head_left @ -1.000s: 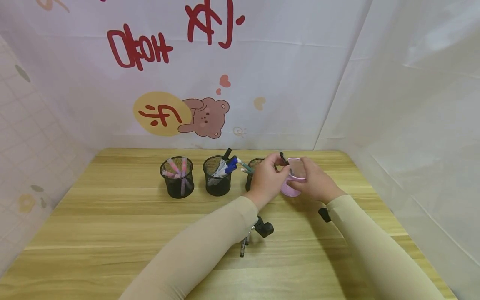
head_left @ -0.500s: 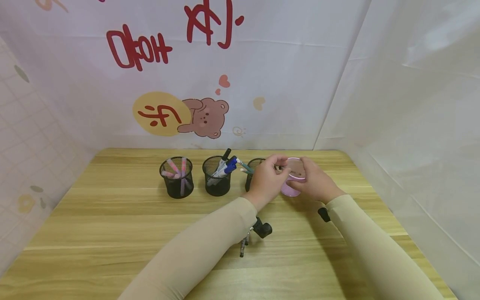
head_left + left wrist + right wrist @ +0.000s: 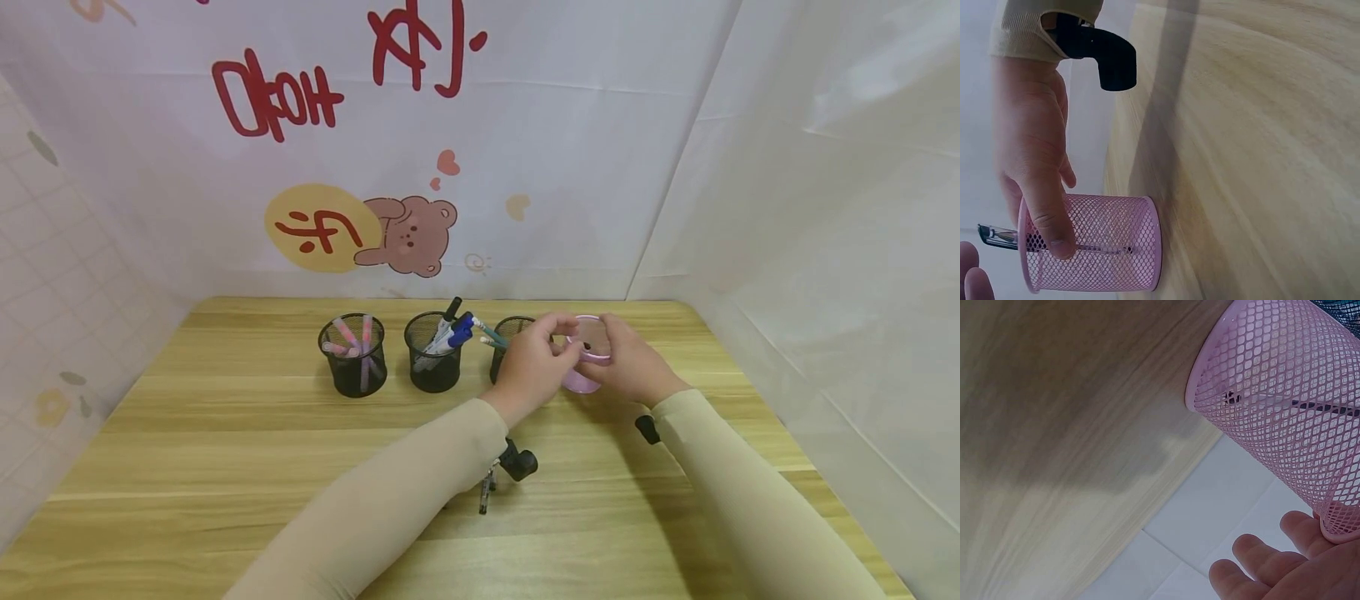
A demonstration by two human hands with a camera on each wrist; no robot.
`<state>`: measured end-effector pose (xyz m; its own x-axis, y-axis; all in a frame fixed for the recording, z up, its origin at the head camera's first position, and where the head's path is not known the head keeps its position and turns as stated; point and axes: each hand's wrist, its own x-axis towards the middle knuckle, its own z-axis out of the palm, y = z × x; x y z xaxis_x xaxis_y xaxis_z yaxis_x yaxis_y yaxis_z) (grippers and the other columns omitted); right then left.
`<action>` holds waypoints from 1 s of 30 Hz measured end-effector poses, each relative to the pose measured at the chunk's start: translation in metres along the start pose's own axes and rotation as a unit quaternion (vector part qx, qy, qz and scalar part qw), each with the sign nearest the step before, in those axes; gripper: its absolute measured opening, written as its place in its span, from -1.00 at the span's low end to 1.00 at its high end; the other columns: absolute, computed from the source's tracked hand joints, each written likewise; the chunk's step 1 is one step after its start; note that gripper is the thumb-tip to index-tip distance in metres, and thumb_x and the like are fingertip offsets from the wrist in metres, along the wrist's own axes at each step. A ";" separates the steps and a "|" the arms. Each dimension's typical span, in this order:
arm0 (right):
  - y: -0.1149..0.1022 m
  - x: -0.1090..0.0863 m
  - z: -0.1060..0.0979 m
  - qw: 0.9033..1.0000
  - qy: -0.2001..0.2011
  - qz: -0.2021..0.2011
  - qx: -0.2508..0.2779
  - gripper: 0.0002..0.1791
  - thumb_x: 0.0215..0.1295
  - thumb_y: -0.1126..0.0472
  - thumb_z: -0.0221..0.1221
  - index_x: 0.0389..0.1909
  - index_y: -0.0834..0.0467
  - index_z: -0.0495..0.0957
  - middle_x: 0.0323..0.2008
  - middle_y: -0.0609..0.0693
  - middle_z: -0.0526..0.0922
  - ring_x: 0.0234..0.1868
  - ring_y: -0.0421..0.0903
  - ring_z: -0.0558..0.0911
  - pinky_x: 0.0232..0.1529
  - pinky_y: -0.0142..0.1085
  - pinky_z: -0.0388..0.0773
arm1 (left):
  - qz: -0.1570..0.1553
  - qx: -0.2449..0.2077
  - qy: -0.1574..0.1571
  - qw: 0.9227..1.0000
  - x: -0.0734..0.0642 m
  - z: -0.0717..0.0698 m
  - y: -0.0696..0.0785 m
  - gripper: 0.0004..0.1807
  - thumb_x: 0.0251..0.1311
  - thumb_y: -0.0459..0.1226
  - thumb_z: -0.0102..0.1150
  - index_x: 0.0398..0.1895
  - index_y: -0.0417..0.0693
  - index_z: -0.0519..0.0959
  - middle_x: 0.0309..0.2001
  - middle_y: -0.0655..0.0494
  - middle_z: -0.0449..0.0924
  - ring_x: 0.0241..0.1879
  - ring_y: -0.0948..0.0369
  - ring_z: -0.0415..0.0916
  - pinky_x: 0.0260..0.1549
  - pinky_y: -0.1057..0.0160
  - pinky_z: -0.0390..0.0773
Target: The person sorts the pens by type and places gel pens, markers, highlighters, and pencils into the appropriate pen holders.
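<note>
A pink mesh pen cup (image 3: 581,381) stands at the right end of the row. My right hand (image 3: 637,362) grips it by the rim, with the thumb along the near side in the left wrist view. A pen (image 3: 999,237) leans inside the cup, its dark clip end poking past the rim; through the mesh its other end shows near the bottom. My left hand (image 3: 534,358) hovers just left of the cup's rim, fingers bent loosely and holding nothing. Its fingertips (image 3: 977,284) appear apart from the pen in the left wrist view.
Three black mesh cups stand to the left: one with pink pens (image 3: 365,333), one with blue and black markers (image 3: 459,336), one with green pens (image 3: 491,336), partly behind my left hand. Loose pens (image 3: 484,493) lie on the wooden table (image 3: 187,467) below my left wrist.
The pen has left my left hand's fingers and dropped into the pink cup. The left hand has loosened and stays near the rim. My right hand keeps its grip.
</note>
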<state>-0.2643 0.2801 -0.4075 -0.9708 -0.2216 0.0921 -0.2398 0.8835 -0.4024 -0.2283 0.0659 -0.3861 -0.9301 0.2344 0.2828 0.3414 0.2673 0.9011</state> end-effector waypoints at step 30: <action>0.001 0.002 0.002 1.000 -0.008 0.004 0.011 -0.17 0.29 -0.20 0.41 0.40 0.11 0.29 0.18 0.19 0.54 0.08 0.15 0.63 0.13 0.13 0.59 | -0.055 0.358 -0.191 0.912 -0.055 -0.104 -0.035 -0.55 0.40 -0.04 0.32 0.26 0.01 0.63 -0.12 0.19 0.78 -0.16 0.26 0.68 -0.07 0.12 0.69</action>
<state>-0.2660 0.2795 -0.4090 -0.9722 -0.2218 0.0751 -0.2325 0.8761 -0.4224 -0.2031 -0.0540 -0.3989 -0.8962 0.4402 -0.0548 0.3759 0.8192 0.4331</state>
